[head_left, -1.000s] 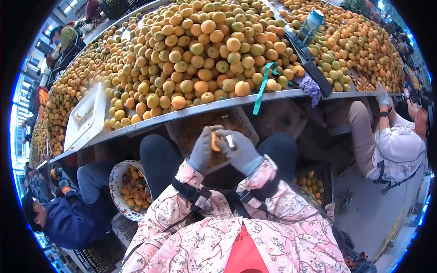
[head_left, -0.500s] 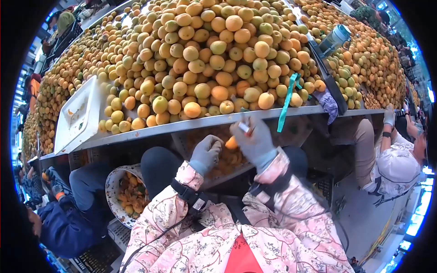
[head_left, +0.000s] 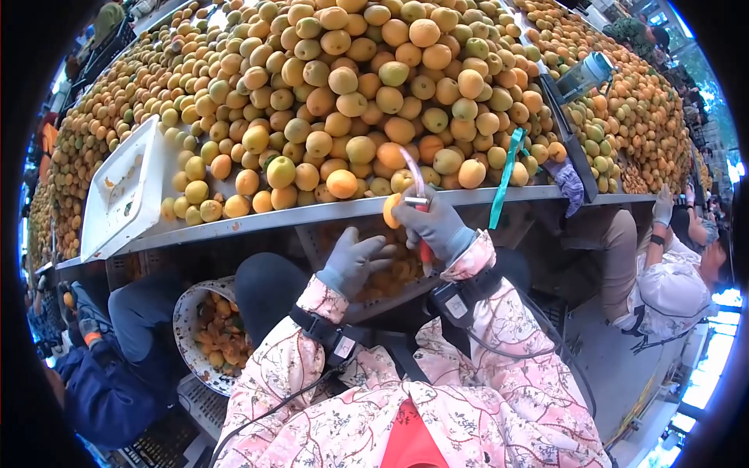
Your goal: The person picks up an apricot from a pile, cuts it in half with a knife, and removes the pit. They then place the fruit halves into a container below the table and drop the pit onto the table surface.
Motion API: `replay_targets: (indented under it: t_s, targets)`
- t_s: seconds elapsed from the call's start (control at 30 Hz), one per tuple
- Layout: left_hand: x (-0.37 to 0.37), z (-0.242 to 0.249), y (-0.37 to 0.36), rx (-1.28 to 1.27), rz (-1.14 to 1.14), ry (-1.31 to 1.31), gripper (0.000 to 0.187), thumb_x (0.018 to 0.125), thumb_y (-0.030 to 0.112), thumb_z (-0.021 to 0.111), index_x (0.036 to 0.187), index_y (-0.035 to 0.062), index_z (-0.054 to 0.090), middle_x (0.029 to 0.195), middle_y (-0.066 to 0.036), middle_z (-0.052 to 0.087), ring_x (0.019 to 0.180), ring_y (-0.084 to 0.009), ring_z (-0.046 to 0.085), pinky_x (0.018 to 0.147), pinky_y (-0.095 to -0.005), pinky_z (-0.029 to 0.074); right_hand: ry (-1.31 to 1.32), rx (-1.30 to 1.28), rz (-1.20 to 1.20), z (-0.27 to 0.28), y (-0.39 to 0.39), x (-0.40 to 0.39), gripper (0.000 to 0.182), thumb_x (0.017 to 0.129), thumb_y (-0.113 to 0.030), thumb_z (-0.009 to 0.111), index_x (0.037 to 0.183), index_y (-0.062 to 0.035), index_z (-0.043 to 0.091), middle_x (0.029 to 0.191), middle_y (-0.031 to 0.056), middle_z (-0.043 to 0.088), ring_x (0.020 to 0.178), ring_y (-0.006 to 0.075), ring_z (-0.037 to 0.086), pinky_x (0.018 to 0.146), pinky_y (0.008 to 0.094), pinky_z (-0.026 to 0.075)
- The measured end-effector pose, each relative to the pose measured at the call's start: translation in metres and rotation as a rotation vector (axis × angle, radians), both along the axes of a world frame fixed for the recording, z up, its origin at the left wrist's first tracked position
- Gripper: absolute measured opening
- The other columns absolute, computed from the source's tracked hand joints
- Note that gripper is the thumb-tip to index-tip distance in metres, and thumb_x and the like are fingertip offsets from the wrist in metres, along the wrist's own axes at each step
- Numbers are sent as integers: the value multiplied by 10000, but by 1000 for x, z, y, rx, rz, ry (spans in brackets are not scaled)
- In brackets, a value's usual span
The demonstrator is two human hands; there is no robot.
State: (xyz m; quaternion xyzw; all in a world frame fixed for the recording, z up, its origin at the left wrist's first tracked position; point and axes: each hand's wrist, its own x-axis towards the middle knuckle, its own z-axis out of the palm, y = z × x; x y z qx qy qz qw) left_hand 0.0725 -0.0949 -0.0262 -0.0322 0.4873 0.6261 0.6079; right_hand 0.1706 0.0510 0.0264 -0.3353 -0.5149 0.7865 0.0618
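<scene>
My right hand [head_left: 438,228], in a grey glove, grips a knife [head_left: 424,248] with a red handle and a thin curved blade pointing up toward the pile. An orange apricot [head_left: 391,211] is at that hand's fingertips, in front of the table's metal edge. My left hand [head_left: 355,261], gloved too, hangs just below the edge with its fingers apart and nothing in it. Beneath both hands, a container of cut orange fruit [head_left: 396,274] shows partly, the rest hidden by hands and sleeves. Above them, apricots [head_left: 343,117] lie heaped on the table.
A white tray [head_left: 129,183] leans at the table's left edge. Left of my knee stands a white bucket [head_left: 181,324] with fruit pieces. A teal ribbon [head_left: 507,179], purple cloth [head_left: 568,183] and bottle [head_left: 585,76] are at right. Co-workers sit on both sides.
My right hand has risen to the table edge with the knife and apricot, the blade now upright. The fingers of my left hand have spread, and it has moved away from the apricot.
</scene>
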Motion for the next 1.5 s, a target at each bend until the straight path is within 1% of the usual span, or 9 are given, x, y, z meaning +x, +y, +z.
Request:
replay_targets:
  t_s: [0.23, 0.3, 0.47, 0.63, 0.93, 1.0, 1.23, 1.4, 1.5]
  targets:
    - [1, 9, 4, 239, -61, -185, 379, 882, 95, 574, 1167, 30, 331, 1166, -162, 480, 1032, -294, 580, 891, -451, 493, -125, 238, 234, 2, -7, 11, 190, 834, -164, 651, 894, -58, 506, 687, -21, 498, 511, 51, 464, 438, 213, 371]
    - [5, -2, 4, -110, -64, 24, 364, 883, 95, 570, 1181, -2, 385, 1114, -134, 515, 964, -270, 620, 835, -378, 531, -190, 208, 218, 7, 5, 13, 178, 839, -155, 647, 912, -67, 511, 685, -33, 476, 574, 43, 460, 490, 201, 382]
    - [18, -10, -1, -394, -396, 991, 507, 801, 381, 644, 1041, -49, 519, 980, -245, 610, 917, -327, 603, 818, -369, 463, -333, 1579, -212, 23, 53, -18, 260, 805, -256, 670, 944, -82, 536, 835, 97, 588, 760, 289, 630, 661, 377, 504]
    - [21, -17, 1, -163, -325, 793, 466, 820, 324, 634, 1096, -29, 509, 1009, -207, 615, 935, -294, 603, 823, -349, 463, -605, 1348, 386, 20, 41, -61, 419, 781, -351, 683, 1081, -97, 538, 987, 146, 593, 882, 338, 603, 759, 407, 487]
    - [14, -9, 3, -47, -60, 315, 314, 844, 204, 612, 1052, -3, 501, 967, -120, 592, 758, -179, 598, 640, -297, 490, -149, 886, 222, 31, 39, -26, 450, 796, -361, 664, 1106, -51, 560, 972, 174, 608, 890, 324, 605, 767, 394, 483]
    - [6, -5, 0, -238, 300, 117, 243, 850, 170, 599, 991, 23, 467, 876, -84, 550, 657, -130, 546, 528, -272, 462, -81, 957, 583, 36, 33, -8, 471, 793, -284, 714, 1150, -25, 550, 831, 80, 563, 757, 117, 529, 716, 280, 466]
    - [2, -38, -7, -195, 515, 260, 240, 846, 151, 612, 955, 18, 445, 806, -63, 531, 683, -137, 519, 524, -306, 458, -426, 1239, 505, 32, -13, -81, 495, 787, -377, 665, 1170, -121, 485, 1034, 177, 595, 941, 368, 598, 809, 429, 487]
    - [-2, -17, -11, 6, 515, 154, 161, 883, 132, 574, 956, 41, 463, 816, -74, 551, 628, -119, 510, 542, -273, 455, -274, 1030, 527, 18, -4, -91, 557, 788, -349, 651, 1271, -160, 446, 1083, 199, 591, 944, 356, 612, 787, 405, 498]
    - [-6, -1, -17, 140, 318, -88, 203, 937, 226, 514, 1065, 75, 467, 883, -78, 570, 713, -138, 535, 661, -280, 472, 228, 705, 146, -18, -3, -59, 517, 817, -219, 703, 1230, -49, 443, 1059, 81, 588, 823, 170, 592, 680, 288, 495]
